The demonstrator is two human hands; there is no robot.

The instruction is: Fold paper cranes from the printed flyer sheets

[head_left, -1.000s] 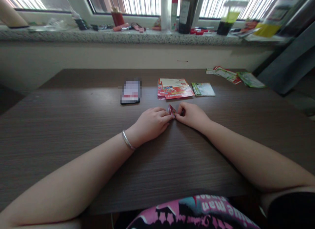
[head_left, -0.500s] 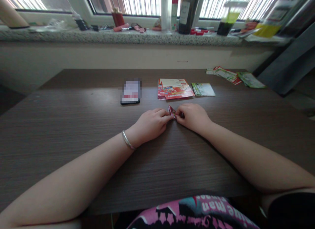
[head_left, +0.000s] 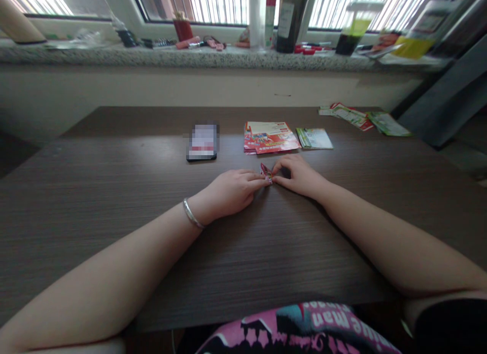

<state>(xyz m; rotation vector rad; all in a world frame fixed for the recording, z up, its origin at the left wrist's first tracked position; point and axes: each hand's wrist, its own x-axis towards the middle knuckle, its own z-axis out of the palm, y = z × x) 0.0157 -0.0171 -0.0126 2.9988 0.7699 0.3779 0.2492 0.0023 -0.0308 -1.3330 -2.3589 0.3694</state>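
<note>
Since the earlier frames, both hands have slid a little toward the far side of the table, and the right hand's fingers now lie flatter and more stretched out. The paper (head_left: 266, 172) has hardly shifted.

The paper is a small, red printed piece folded into a tight wedge. It sits on the table (head_left: 95, 191) near its middle, just in front of the person, with one corner tilted up. The left hand (head_left: 228, 191) lies knuckles up with its fingers curled in, and its fingertips close on the paper's left edge. The right hand (head_left: 299, 175) meets it from the other side, pinching the right edge between thumb and forefinger while the other fingers are loosely bent. The two sets of fingertips almost touch, with only the paper between them. Both forearms rest on the tabletop, and a silver bracelet (head_left: 191, 214) circles the left wrist.

Beyond the hands lies a stack of red leaflets (head_left: 270, 137), with a green leaflet (head_left: 314, 138) just beside it on the right. A phone (head_left: 202, 141) lies face up to the left of the stack, its screen blurred. More leaflets (head_left: 350, 114) are scattered near the far right corner, well apart from the hands.

Behind the table runs a speckled stone sill (head_left: 114, 55) under barred windows. It is crowded with a dark bottle (head_left: 291, 19), a red cup (head_left: 182, 28) and other small items too blurred to tell apart.
</note>
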